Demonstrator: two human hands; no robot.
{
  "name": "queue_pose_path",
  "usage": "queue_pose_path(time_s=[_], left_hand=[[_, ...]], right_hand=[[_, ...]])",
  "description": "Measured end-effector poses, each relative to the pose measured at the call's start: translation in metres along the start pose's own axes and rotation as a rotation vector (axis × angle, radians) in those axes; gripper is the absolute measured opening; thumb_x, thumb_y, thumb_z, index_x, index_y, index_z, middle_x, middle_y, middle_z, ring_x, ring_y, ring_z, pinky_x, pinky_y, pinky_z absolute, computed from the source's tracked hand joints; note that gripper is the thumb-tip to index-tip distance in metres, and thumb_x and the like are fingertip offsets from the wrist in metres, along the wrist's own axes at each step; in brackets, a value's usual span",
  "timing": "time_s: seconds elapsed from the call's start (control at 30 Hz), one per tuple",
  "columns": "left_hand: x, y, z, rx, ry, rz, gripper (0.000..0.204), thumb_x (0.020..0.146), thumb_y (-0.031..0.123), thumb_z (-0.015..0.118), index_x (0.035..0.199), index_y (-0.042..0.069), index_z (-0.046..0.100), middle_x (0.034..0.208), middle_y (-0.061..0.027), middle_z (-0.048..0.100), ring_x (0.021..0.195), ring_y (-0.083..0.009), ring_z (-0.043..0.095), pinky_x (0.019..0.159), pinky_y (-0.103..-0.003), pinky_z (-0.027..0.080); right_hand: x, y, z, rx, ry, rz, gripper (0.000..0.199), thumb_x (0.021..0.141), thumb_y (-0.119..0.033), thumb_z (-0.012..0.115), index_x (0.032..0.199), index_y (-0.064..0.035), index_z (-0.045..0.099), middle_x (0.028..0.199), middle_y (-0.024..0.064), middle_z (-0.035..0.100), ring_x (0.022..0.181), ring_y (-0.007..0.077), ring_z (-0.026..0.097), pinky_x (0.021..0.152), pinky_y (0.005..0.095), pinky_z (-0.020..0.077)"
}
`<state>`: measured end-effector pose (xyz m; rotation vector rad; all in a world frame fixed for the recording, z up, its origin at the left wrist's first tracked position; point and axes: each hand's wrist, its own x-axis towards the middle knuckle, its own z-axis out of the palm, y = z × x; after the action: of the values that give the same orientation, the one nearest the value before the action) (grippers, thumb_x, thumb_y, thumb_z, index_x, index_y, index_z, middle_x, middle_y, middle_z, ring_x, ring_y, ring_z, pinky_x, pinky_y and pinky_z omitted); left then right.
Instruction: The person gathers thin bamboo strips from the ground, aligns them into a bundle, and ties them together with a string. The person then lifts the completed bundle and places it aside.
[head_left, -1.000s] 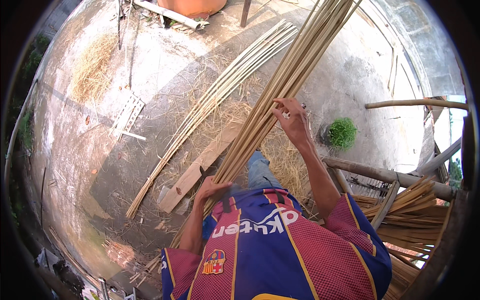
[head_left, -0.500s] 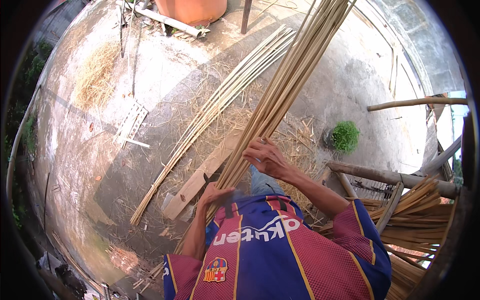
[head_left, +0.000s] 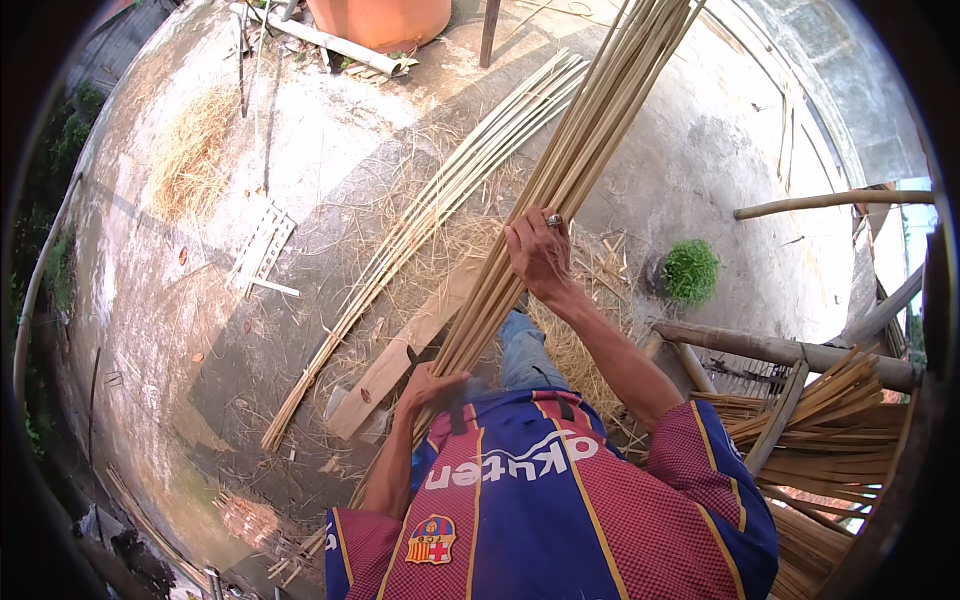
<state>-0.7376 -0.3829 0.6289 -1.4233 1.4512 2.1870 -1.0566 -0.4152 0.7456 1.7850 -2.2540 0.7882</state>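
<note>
A long bundle of thin bamboo strips [head_left: 592, 135] slants from my waist up toward the far right. Its lower end passes beside my left side, partly hidden by my arm and shirt. My left hand [head_left: 432, 387] is closed around the bundle close to my waist. Farther up, my right hand [head_left: 540, 252], with a ring on one finger, wraps the strips from the right side. Under the bundle a wooden plank [head_left: 385, 375] lies tilted, one end on a pale block. A second, paler bundle of strips [head_left: 430, 207] rests on the ground to the left.
Straw and shavings [head_left: 190, 155] litter the concrete. A potted green plant [head_left: 690, 272] stands at right, near a wooden pole frame [head_left: 760, 343] with more split strips [head_left: 820, 440] behind it. At the far side are a large orange tub [head_left: 382, 20] and a pale pole [head_left: 330, 42].
My right hand has slid up along the bundle, away from my body, and now wraps it more fully. My left hand stays in place, and the bundle has shifted only slightly.
</note>
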Motion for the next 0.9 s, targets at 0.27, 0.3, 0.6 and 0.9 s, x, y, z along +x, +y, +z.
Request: queue_pose_path(time_s=[0.27,0.3,0.6,0.9], left_hand=[[-0.001,0.002,0.004,-0.04,-0.028,-0.004,0.056,0.075,0.04,0.09,0.109,-0.001,0.075,0.089,-0.0062,0.074,0.076,-0.0125,0.068,0.068,-0.029,0.055],[0.0,0.0,0.005,-0.034,-0.026,0.003,0.056,0.075,0.04,0.09,0.109,-0.001,0.075,0.089,-0.0063,0.074,0.075,-0.0125,0.068,0.068,-0.029,0.055],[0.0,0.001,0.002,0.032,-0.023,-0.034,0.049,0.079,0.04,0.087,0.104,-0.001,0.075,0.086,-0.0062,0.074,0.074,-0.0124,0.068,0.066,-0.027,0.054],[-0.003,0.01,0.005,0.049,-0.019,-0.031,0.052,0.078,0.043,0.088,0.104,-0.001,0.075,0.085,-0.0067,0.074,0.072,-0.013,0.068,0.064,-0.027,0.054]], right_hand=[[-0.022,0.056,-0.039,0.135,0.227,0.517,0.025,0.099,-0.026,0.064,0.085,-0.0049,0.061,0.087,0.0097,0.059,0.083,0.0271,0.057,0.079,0.0403,0.0457],[-0.024,0.061,-0.041,0.158,0.211,0.569,0.027,0.1,-0.027,0.063,0.085,-0.0042,0.061,0.087,0.0096,0.059,0.082,0.0269,0.058,0.077,0.0403,0.0462],[-0.03,0.065,-0.03,0.391,0.231,0.508,0.019,0.099,-0.019,0.065,0.09,-0.0022,0.064,0.08,0.01,0.061,0.073,0.0229,0.057,0.071,0.0364,0.0477],[-0.014,0.075,-0.034,0.255,0.112,0.467,0.023,0.099,-0.022,0.064,0.091,-0.0018,0.061,0.083,0.0124,0.063,0.076,0.0263,0.061,0.072,0.0412,0.0488]])
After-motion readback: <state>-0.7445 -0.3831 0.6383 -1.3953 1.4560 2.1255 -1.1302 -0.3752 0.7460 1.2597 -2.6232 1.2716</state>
